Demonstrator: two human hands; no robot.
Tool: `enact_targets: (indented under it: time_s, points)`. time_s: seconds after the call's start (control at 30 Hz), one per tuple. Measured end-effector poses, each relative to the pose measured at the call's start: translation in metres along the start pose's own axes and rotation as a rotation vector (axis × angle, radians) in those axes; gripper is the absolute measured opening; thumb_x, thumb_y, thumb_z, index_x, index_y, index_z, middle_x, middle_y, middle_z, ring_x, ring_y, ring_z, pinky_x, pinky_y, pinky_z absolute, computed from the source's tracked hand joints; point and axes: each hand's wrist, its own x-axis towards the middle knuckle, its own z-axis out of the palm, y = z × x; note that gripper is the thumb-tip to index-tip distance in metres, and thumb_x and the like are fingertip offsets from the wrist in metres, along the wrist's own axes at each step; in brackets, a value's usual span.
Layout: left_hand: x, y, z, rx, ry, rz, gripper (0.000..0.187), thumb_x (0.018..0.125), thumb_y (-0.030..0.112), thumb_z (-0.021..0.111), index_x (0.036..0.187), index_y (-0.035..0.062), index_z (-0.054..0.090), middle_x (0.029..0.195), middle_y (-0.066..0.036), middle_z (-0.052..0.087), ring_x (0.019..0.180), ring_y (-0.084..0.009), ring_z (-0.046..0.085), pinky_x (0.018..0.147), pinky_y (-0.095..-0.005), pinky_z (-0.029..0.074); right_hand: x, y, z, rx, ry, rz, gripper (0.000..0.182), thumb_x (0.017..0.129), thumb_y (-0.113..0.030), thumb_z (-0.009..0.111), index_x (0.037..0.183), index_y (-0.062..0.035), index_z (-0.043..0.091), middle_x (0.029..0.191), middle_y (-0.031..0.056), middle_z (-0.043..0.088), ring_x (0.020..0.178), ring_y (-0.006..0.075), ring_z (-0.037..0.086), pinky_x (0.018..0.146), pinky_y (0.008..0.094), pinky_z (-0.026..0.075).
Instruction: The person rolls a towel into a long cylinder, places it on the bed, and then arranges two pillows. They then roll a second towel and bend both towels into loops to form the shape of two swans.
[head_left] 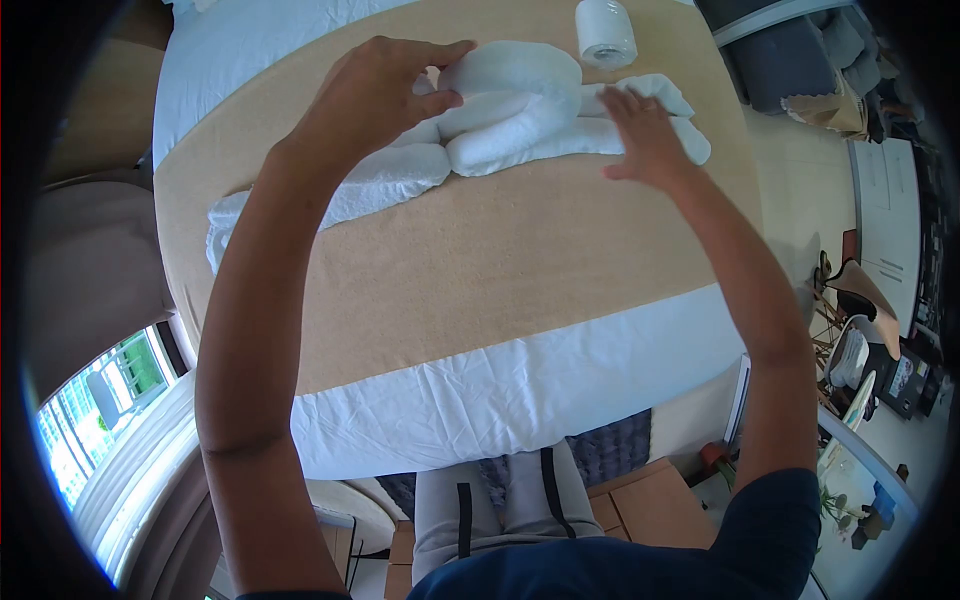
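A white towel [515,130], rolled into thick tubes and bent into a loop at its middle, lies across the beige blanket [500,250] on the bed. At the loop's upper left edge is my left hand [385,90], thumb and index finger apart with the towel's edge near their tips. Firm contact there cannot be made out. My right hand [645,135] rests over the towel's right-hand rolls, fingers spread and thumb held away. The towel's left part stretches behind my left forearm, which hides some of it.
A white paper roll [607,38] stands beyond the towel. White sheet [500,390] shows along the bed's near edge. A curtained window [110,400] is at the left. On the right are a dark grey seat [775,70], a white cabinet [885,220] and cluttered furniture.
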Motion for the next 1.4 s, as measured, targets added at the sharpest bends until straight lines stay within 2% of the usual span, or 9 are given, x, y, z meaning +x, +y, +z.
enact_targets:
  time_s: [0.23, 0.37, 0.5, 0.6, 0.8, 0.9, 1.07, 1.3, 1.4]
  points:
    - [0.000, 0.003, 0.003, 0.004, -0.014, -0.023, 0.045, 0.074, 0.020, 0.071, 0.118, 0.0182, 0.060, 0.099, -0.007, 0.067, 0.084, -0.0218, 0.063, 0.081, -0.0349, 0.050, 0.050, 0.034, 0.041, -0.026, -0.404, 0.122, 0.112, 0.049, -0.031, 0.084, 0.140, -0.0176, 0.021, 0.140, 0.0081, 0.036, 0.133, 0.0312, 0.027, 0.108, 0.0585, 0.012]
    - [0.000, 0.004, 0.002, 0.019, -0.004, 0.010, 0.045, 0.074, 0.017, 0.071, 0.118, 0.0174, 0.060, 0.099, -0.007, 0.067, 0.082, -0.0216, 0.063, 0.081, -0.0348, 0.050, 0.040, 0.043, 0.034, 0.029, -0.369, 0.127, 0.111, 0.049, -0.032, 0.084, 0.140, -0.0187, 0.022, 0.138, 0.0088, 0.039, 0.132, 0.0301, 0.029, 0.108, 0.0590, 0.012]
    - [-0.002, 0.006, 0.001, -0.010, -0.015, -0.052, 0.045, 0.074, 0.015, 0.071, 0.117, 0.0174, 0.060, 0.099, -0.007, 0.067, 0.081, -0.0210, 0.064, 0.081, -0.0340, 0.051, 0.022, 0.084, 0.033, -0.214, -0.179, 0.076, 0.100, 0.051, -0.032, 0.083, 0.136, -0.0191, 0.030, 0.129, 0.0090, 0.048, 0.128, 0.0274, 0.035, 0.109, 0.0565, 0.008]
    - [-0.003, 0.008, -0.001, -0.024, -0.029, -0.055, 0.044, 0.074, 0.014, 0.071, 0.117, 0.0172, 0.061, 0.098, -0.008, 0.067, 0.080, -0.0205, 0.064, 0.081, -0.0336, 0.051, 0.027, 0.093, 0.016, -0.274, -0.406, 0.228, 0.089, 0.053, -0.029, 0.081, 0.130, -0.0169, 0.039, 0.126, 0.0081, 0.051, 0.125, 0.0270, 0.038, 0.108, 0.0562, 0.011]
    - [-0.005, 0.003, 0.002, -0.018, -0.002, -0.035, 0.044, 0.074, 0.014, 0.071, 0.117, 0.0173, 0.061, 0.097, -0.008, 0.067, 0.080, -0.0207, 0.063, 0.079, -0.0332, 0.050, 0.006, 0.123, 0.030, -0.517, -0.276, 0.173, 0.036, 0.075, -0.018, 0.065, 0.109, -0.0160, 0.056, 0.107, 0.0063, 0.060, 0.118, 0.0234, 0.046, 0.105, 0.0579, 0.019]
    - [-0.005, 0.001, 0.002, -0.028, 0.014, -0.045, 0.044, 0.074, 0.016, 0.071, 0.117, 0.0179, 0.061, 0.094, -0.009, 0.067, 0.079, -0.0219, 0.063, 0.077, -0.0343, 0.049, -0.002, 0.121, 0.026, -0.522, -0.340, 0.363, 0.028, 0.081, -0.016, 0.059, 0.109, -0.0155, 0.056, 0.108, 0.0071, 0.059, 0.117, 0.0225, 0.047, 0.101, 0.0608, 0.023]
    - [-0.006, 0.001, -0.003, -0.039, 0.046, 0.008, 0.043, 0.074, 0.018, 0.071, 0.116, 0.0189, 0.062, 0.093, -0.008, 0.067, 0.079, -0.0230, 0.063, 0.078, -0.0363, 0.048, -0.013, 0.089, 0.027, -0.603, -0.195, 0.787, 0.055, 0.080, -0.020, 0.061, 0.131, -0.0108, 0.040, 0.130, 0.0186, 0.041, 0.122, 0.0317, 0.041, 0.093, 0.0651, 0.029]
    - [-0.009, 0.004, -0.020, -0.077, 0.075, 0.029, 0.047, 0.074, 0.024, 0.072, 0.119, 0.0172, 0.060, 0.102, -0.010, 0.066, 0.089, -0.0249, 0.063, 0.091, -0.0330, 0.046, 0.010, -0.055, -0.110, 0.285, 0.597, 0.023, 0.061, 0.073, -0.014, 0.068, 0.128, -0.0069, 0.042, 0.132, 0.0188, 0.040, 0.120, 0.0347, 0.040, 0.097, 0.0410, 0.035]
    - [-0.014, 0.000, -0.053, -0.130, -0.077, 0.074, 0.055, 0.077, 0.019, 0.065, 0.123, -0.0047, 0.047, 0.126, -0.021, 0.050, 0.113, -0.0325, 0.052, 0.097, -0.0355, 0.041, 0.021, -0.103, -0.153, 0.417, 0.694, -0.180, 0.058, 0.071, -0.011, 0.068, 0.125, -0.0082, 0.046, 0.130, 0.0149, 0.043, 0.119, 0.0332, 0.041, 0.097, 0.0402, 0.036]
